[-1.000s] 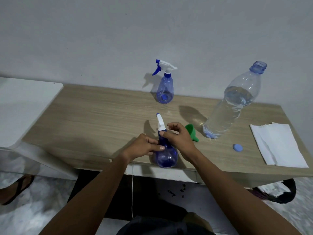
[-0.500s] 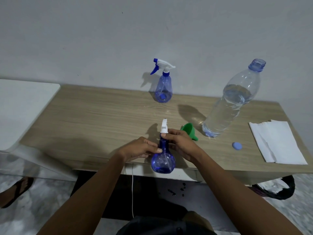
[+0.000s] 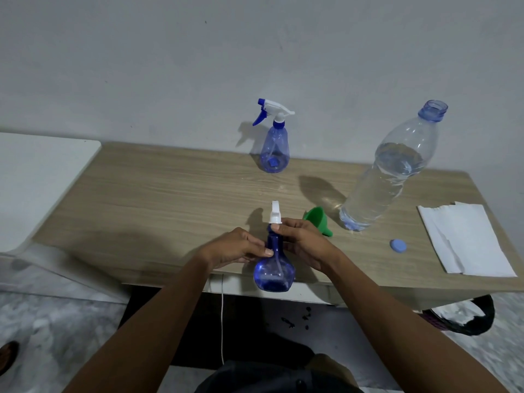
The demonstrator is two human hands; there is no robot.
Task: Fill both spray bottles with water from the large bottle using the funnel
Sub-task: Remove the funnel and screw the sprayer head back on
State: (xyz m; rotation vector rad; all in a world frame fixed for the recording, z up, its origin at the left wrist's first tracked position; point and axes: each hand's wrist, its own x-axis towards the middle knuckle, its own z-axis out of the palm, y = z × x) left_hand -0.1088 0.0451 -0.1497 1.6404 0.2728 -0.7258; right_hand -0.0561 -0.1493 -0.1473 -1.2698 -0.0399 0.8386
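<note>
Gleaming dark-blue round-bellied spray bottle

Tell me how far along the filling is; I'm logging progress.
Done: the large bottle stands uncapped, its cap on the table. In hand: the left hand holds the near spray bottle while the right hand grips its collar under the sprayer head. Left: the funnel lies unused; the far spray bottle stays closed.
</note>
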